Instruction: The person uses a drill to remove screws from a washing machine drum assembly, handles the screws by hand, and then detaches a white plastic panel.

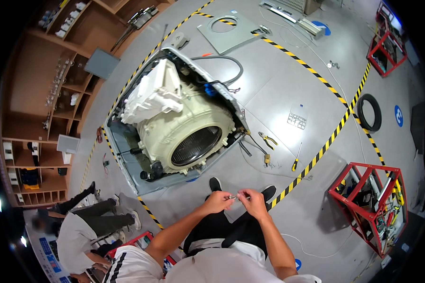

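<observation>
My left hand (218, 202) is closed, its fingertips pinching a small metallic piece (233, 197) too small to name. My right hand (253, 203) meets it from the other side, thumb and fingers pinched at the far end of the same piece. Both hands are held in front of my body, above my shoes. Beyond them stands an opened washing machine (123, 166), its cream outer tub (193, 111) and dark round drum mouth (197, 146) exposed. A white plastic housing (158, 92) sits on top of the tub.
Pliers (268, 140), a screwdriver (296, 157) and a grid tray (296, 120) lie on the floor right of the machine. A red-framed tool cart (370, 203) stands at right, a black rubber ring (369, 112) beyond it. At lower left, another person (80, 236) bends down.
</observation>
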Available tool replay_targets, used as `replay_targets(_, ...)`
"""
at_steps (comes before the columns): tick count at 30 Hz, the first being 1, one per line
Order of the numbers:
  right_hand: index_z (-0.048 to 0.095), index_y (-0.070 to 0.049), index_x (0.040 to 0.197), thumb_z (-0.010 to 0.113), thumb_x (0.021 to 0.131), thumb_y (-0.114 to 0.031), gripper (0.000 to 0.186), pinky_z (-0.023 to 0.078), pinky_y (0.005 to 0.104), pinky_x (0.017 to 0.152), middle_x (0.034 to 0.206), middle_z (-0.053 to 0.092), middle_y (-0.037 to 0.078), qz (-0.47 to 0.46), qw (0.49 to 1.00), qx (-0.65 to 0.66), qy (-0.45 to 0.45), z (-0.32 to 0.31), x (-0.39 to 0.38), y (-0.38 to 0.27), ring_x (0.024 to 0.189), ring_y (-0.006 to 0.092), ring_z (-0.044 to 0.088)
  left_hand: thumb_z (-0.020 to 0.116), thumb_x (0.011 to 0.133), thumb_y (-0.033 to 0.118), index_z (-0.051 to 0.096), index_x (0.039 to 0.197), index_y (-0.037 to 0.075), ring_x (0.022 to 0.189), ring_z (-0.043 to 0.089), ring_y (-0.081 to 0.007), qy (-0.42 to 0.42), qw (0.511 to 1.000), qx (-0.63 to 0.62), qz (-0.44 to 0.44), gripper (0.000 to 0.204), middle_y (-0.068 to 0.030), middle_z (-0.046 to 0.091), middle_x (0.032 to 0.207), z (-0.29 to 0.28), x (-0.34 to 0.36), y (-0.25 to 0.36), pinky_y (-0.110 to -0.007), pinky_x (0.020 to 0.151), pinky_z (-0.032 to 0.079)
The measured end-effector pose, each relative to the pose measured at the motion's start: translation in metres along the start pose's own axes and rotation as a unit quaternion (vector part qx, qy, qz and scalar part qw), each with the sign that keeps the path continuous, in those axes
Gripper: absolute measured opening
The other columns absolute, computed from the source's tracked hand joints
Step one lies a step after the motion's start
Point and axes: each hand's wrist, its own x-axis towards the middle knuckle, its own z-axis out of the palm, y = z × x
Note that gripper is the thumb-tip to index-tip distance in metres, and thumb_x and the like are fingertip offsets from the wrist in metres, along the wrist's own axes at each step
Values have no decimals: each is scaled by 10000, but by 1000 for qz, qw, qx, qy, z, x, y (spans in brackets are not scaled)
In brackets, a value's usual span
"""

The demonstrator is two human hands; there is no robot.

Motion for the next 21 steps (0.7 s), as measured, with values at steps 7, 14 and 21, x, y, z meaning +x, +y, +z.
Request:
replay_targets(7, 590, 16, 949, 626, 852, -120, 171, 486, 252, 609, 764, 617, 52, 86, 948, 289, 100, 75, 53, -11, 668, 123, 598, 505, 930, 167, 511, 1077, -16, 747, 631, -193, 10, 981, -192, -17, 235, -129, 609, 869, -83, -63, -31, -295, 664, 531)
replay_targets(14, 570, -2, 954, 619, 850, -103, 153, 483, 253, 618, 801, 595, 54, 125, 850, 455, 233, 107, 137, -34, 687, 135, 576, 471, 906, 181, 473, 980, 57, 669, 568, -196, 53, 934, -347, -72, 144, -80, 531, 753, -155, -83, -34, -341, 661, 497)
replay_targets(21, 536, 40, 1046, 644, 824, -64, 268, 512, 251, 662, 865, 625, 91, 112, 865, 461, 161, 127, 183, -66, 741, 148, 612, 522, 903, 191, 447, 865, 73, 608, 496, -148, 130, 940, -310, -60, 144, -18, 441, 659, -184, -86, -3, -339, 660, 471)
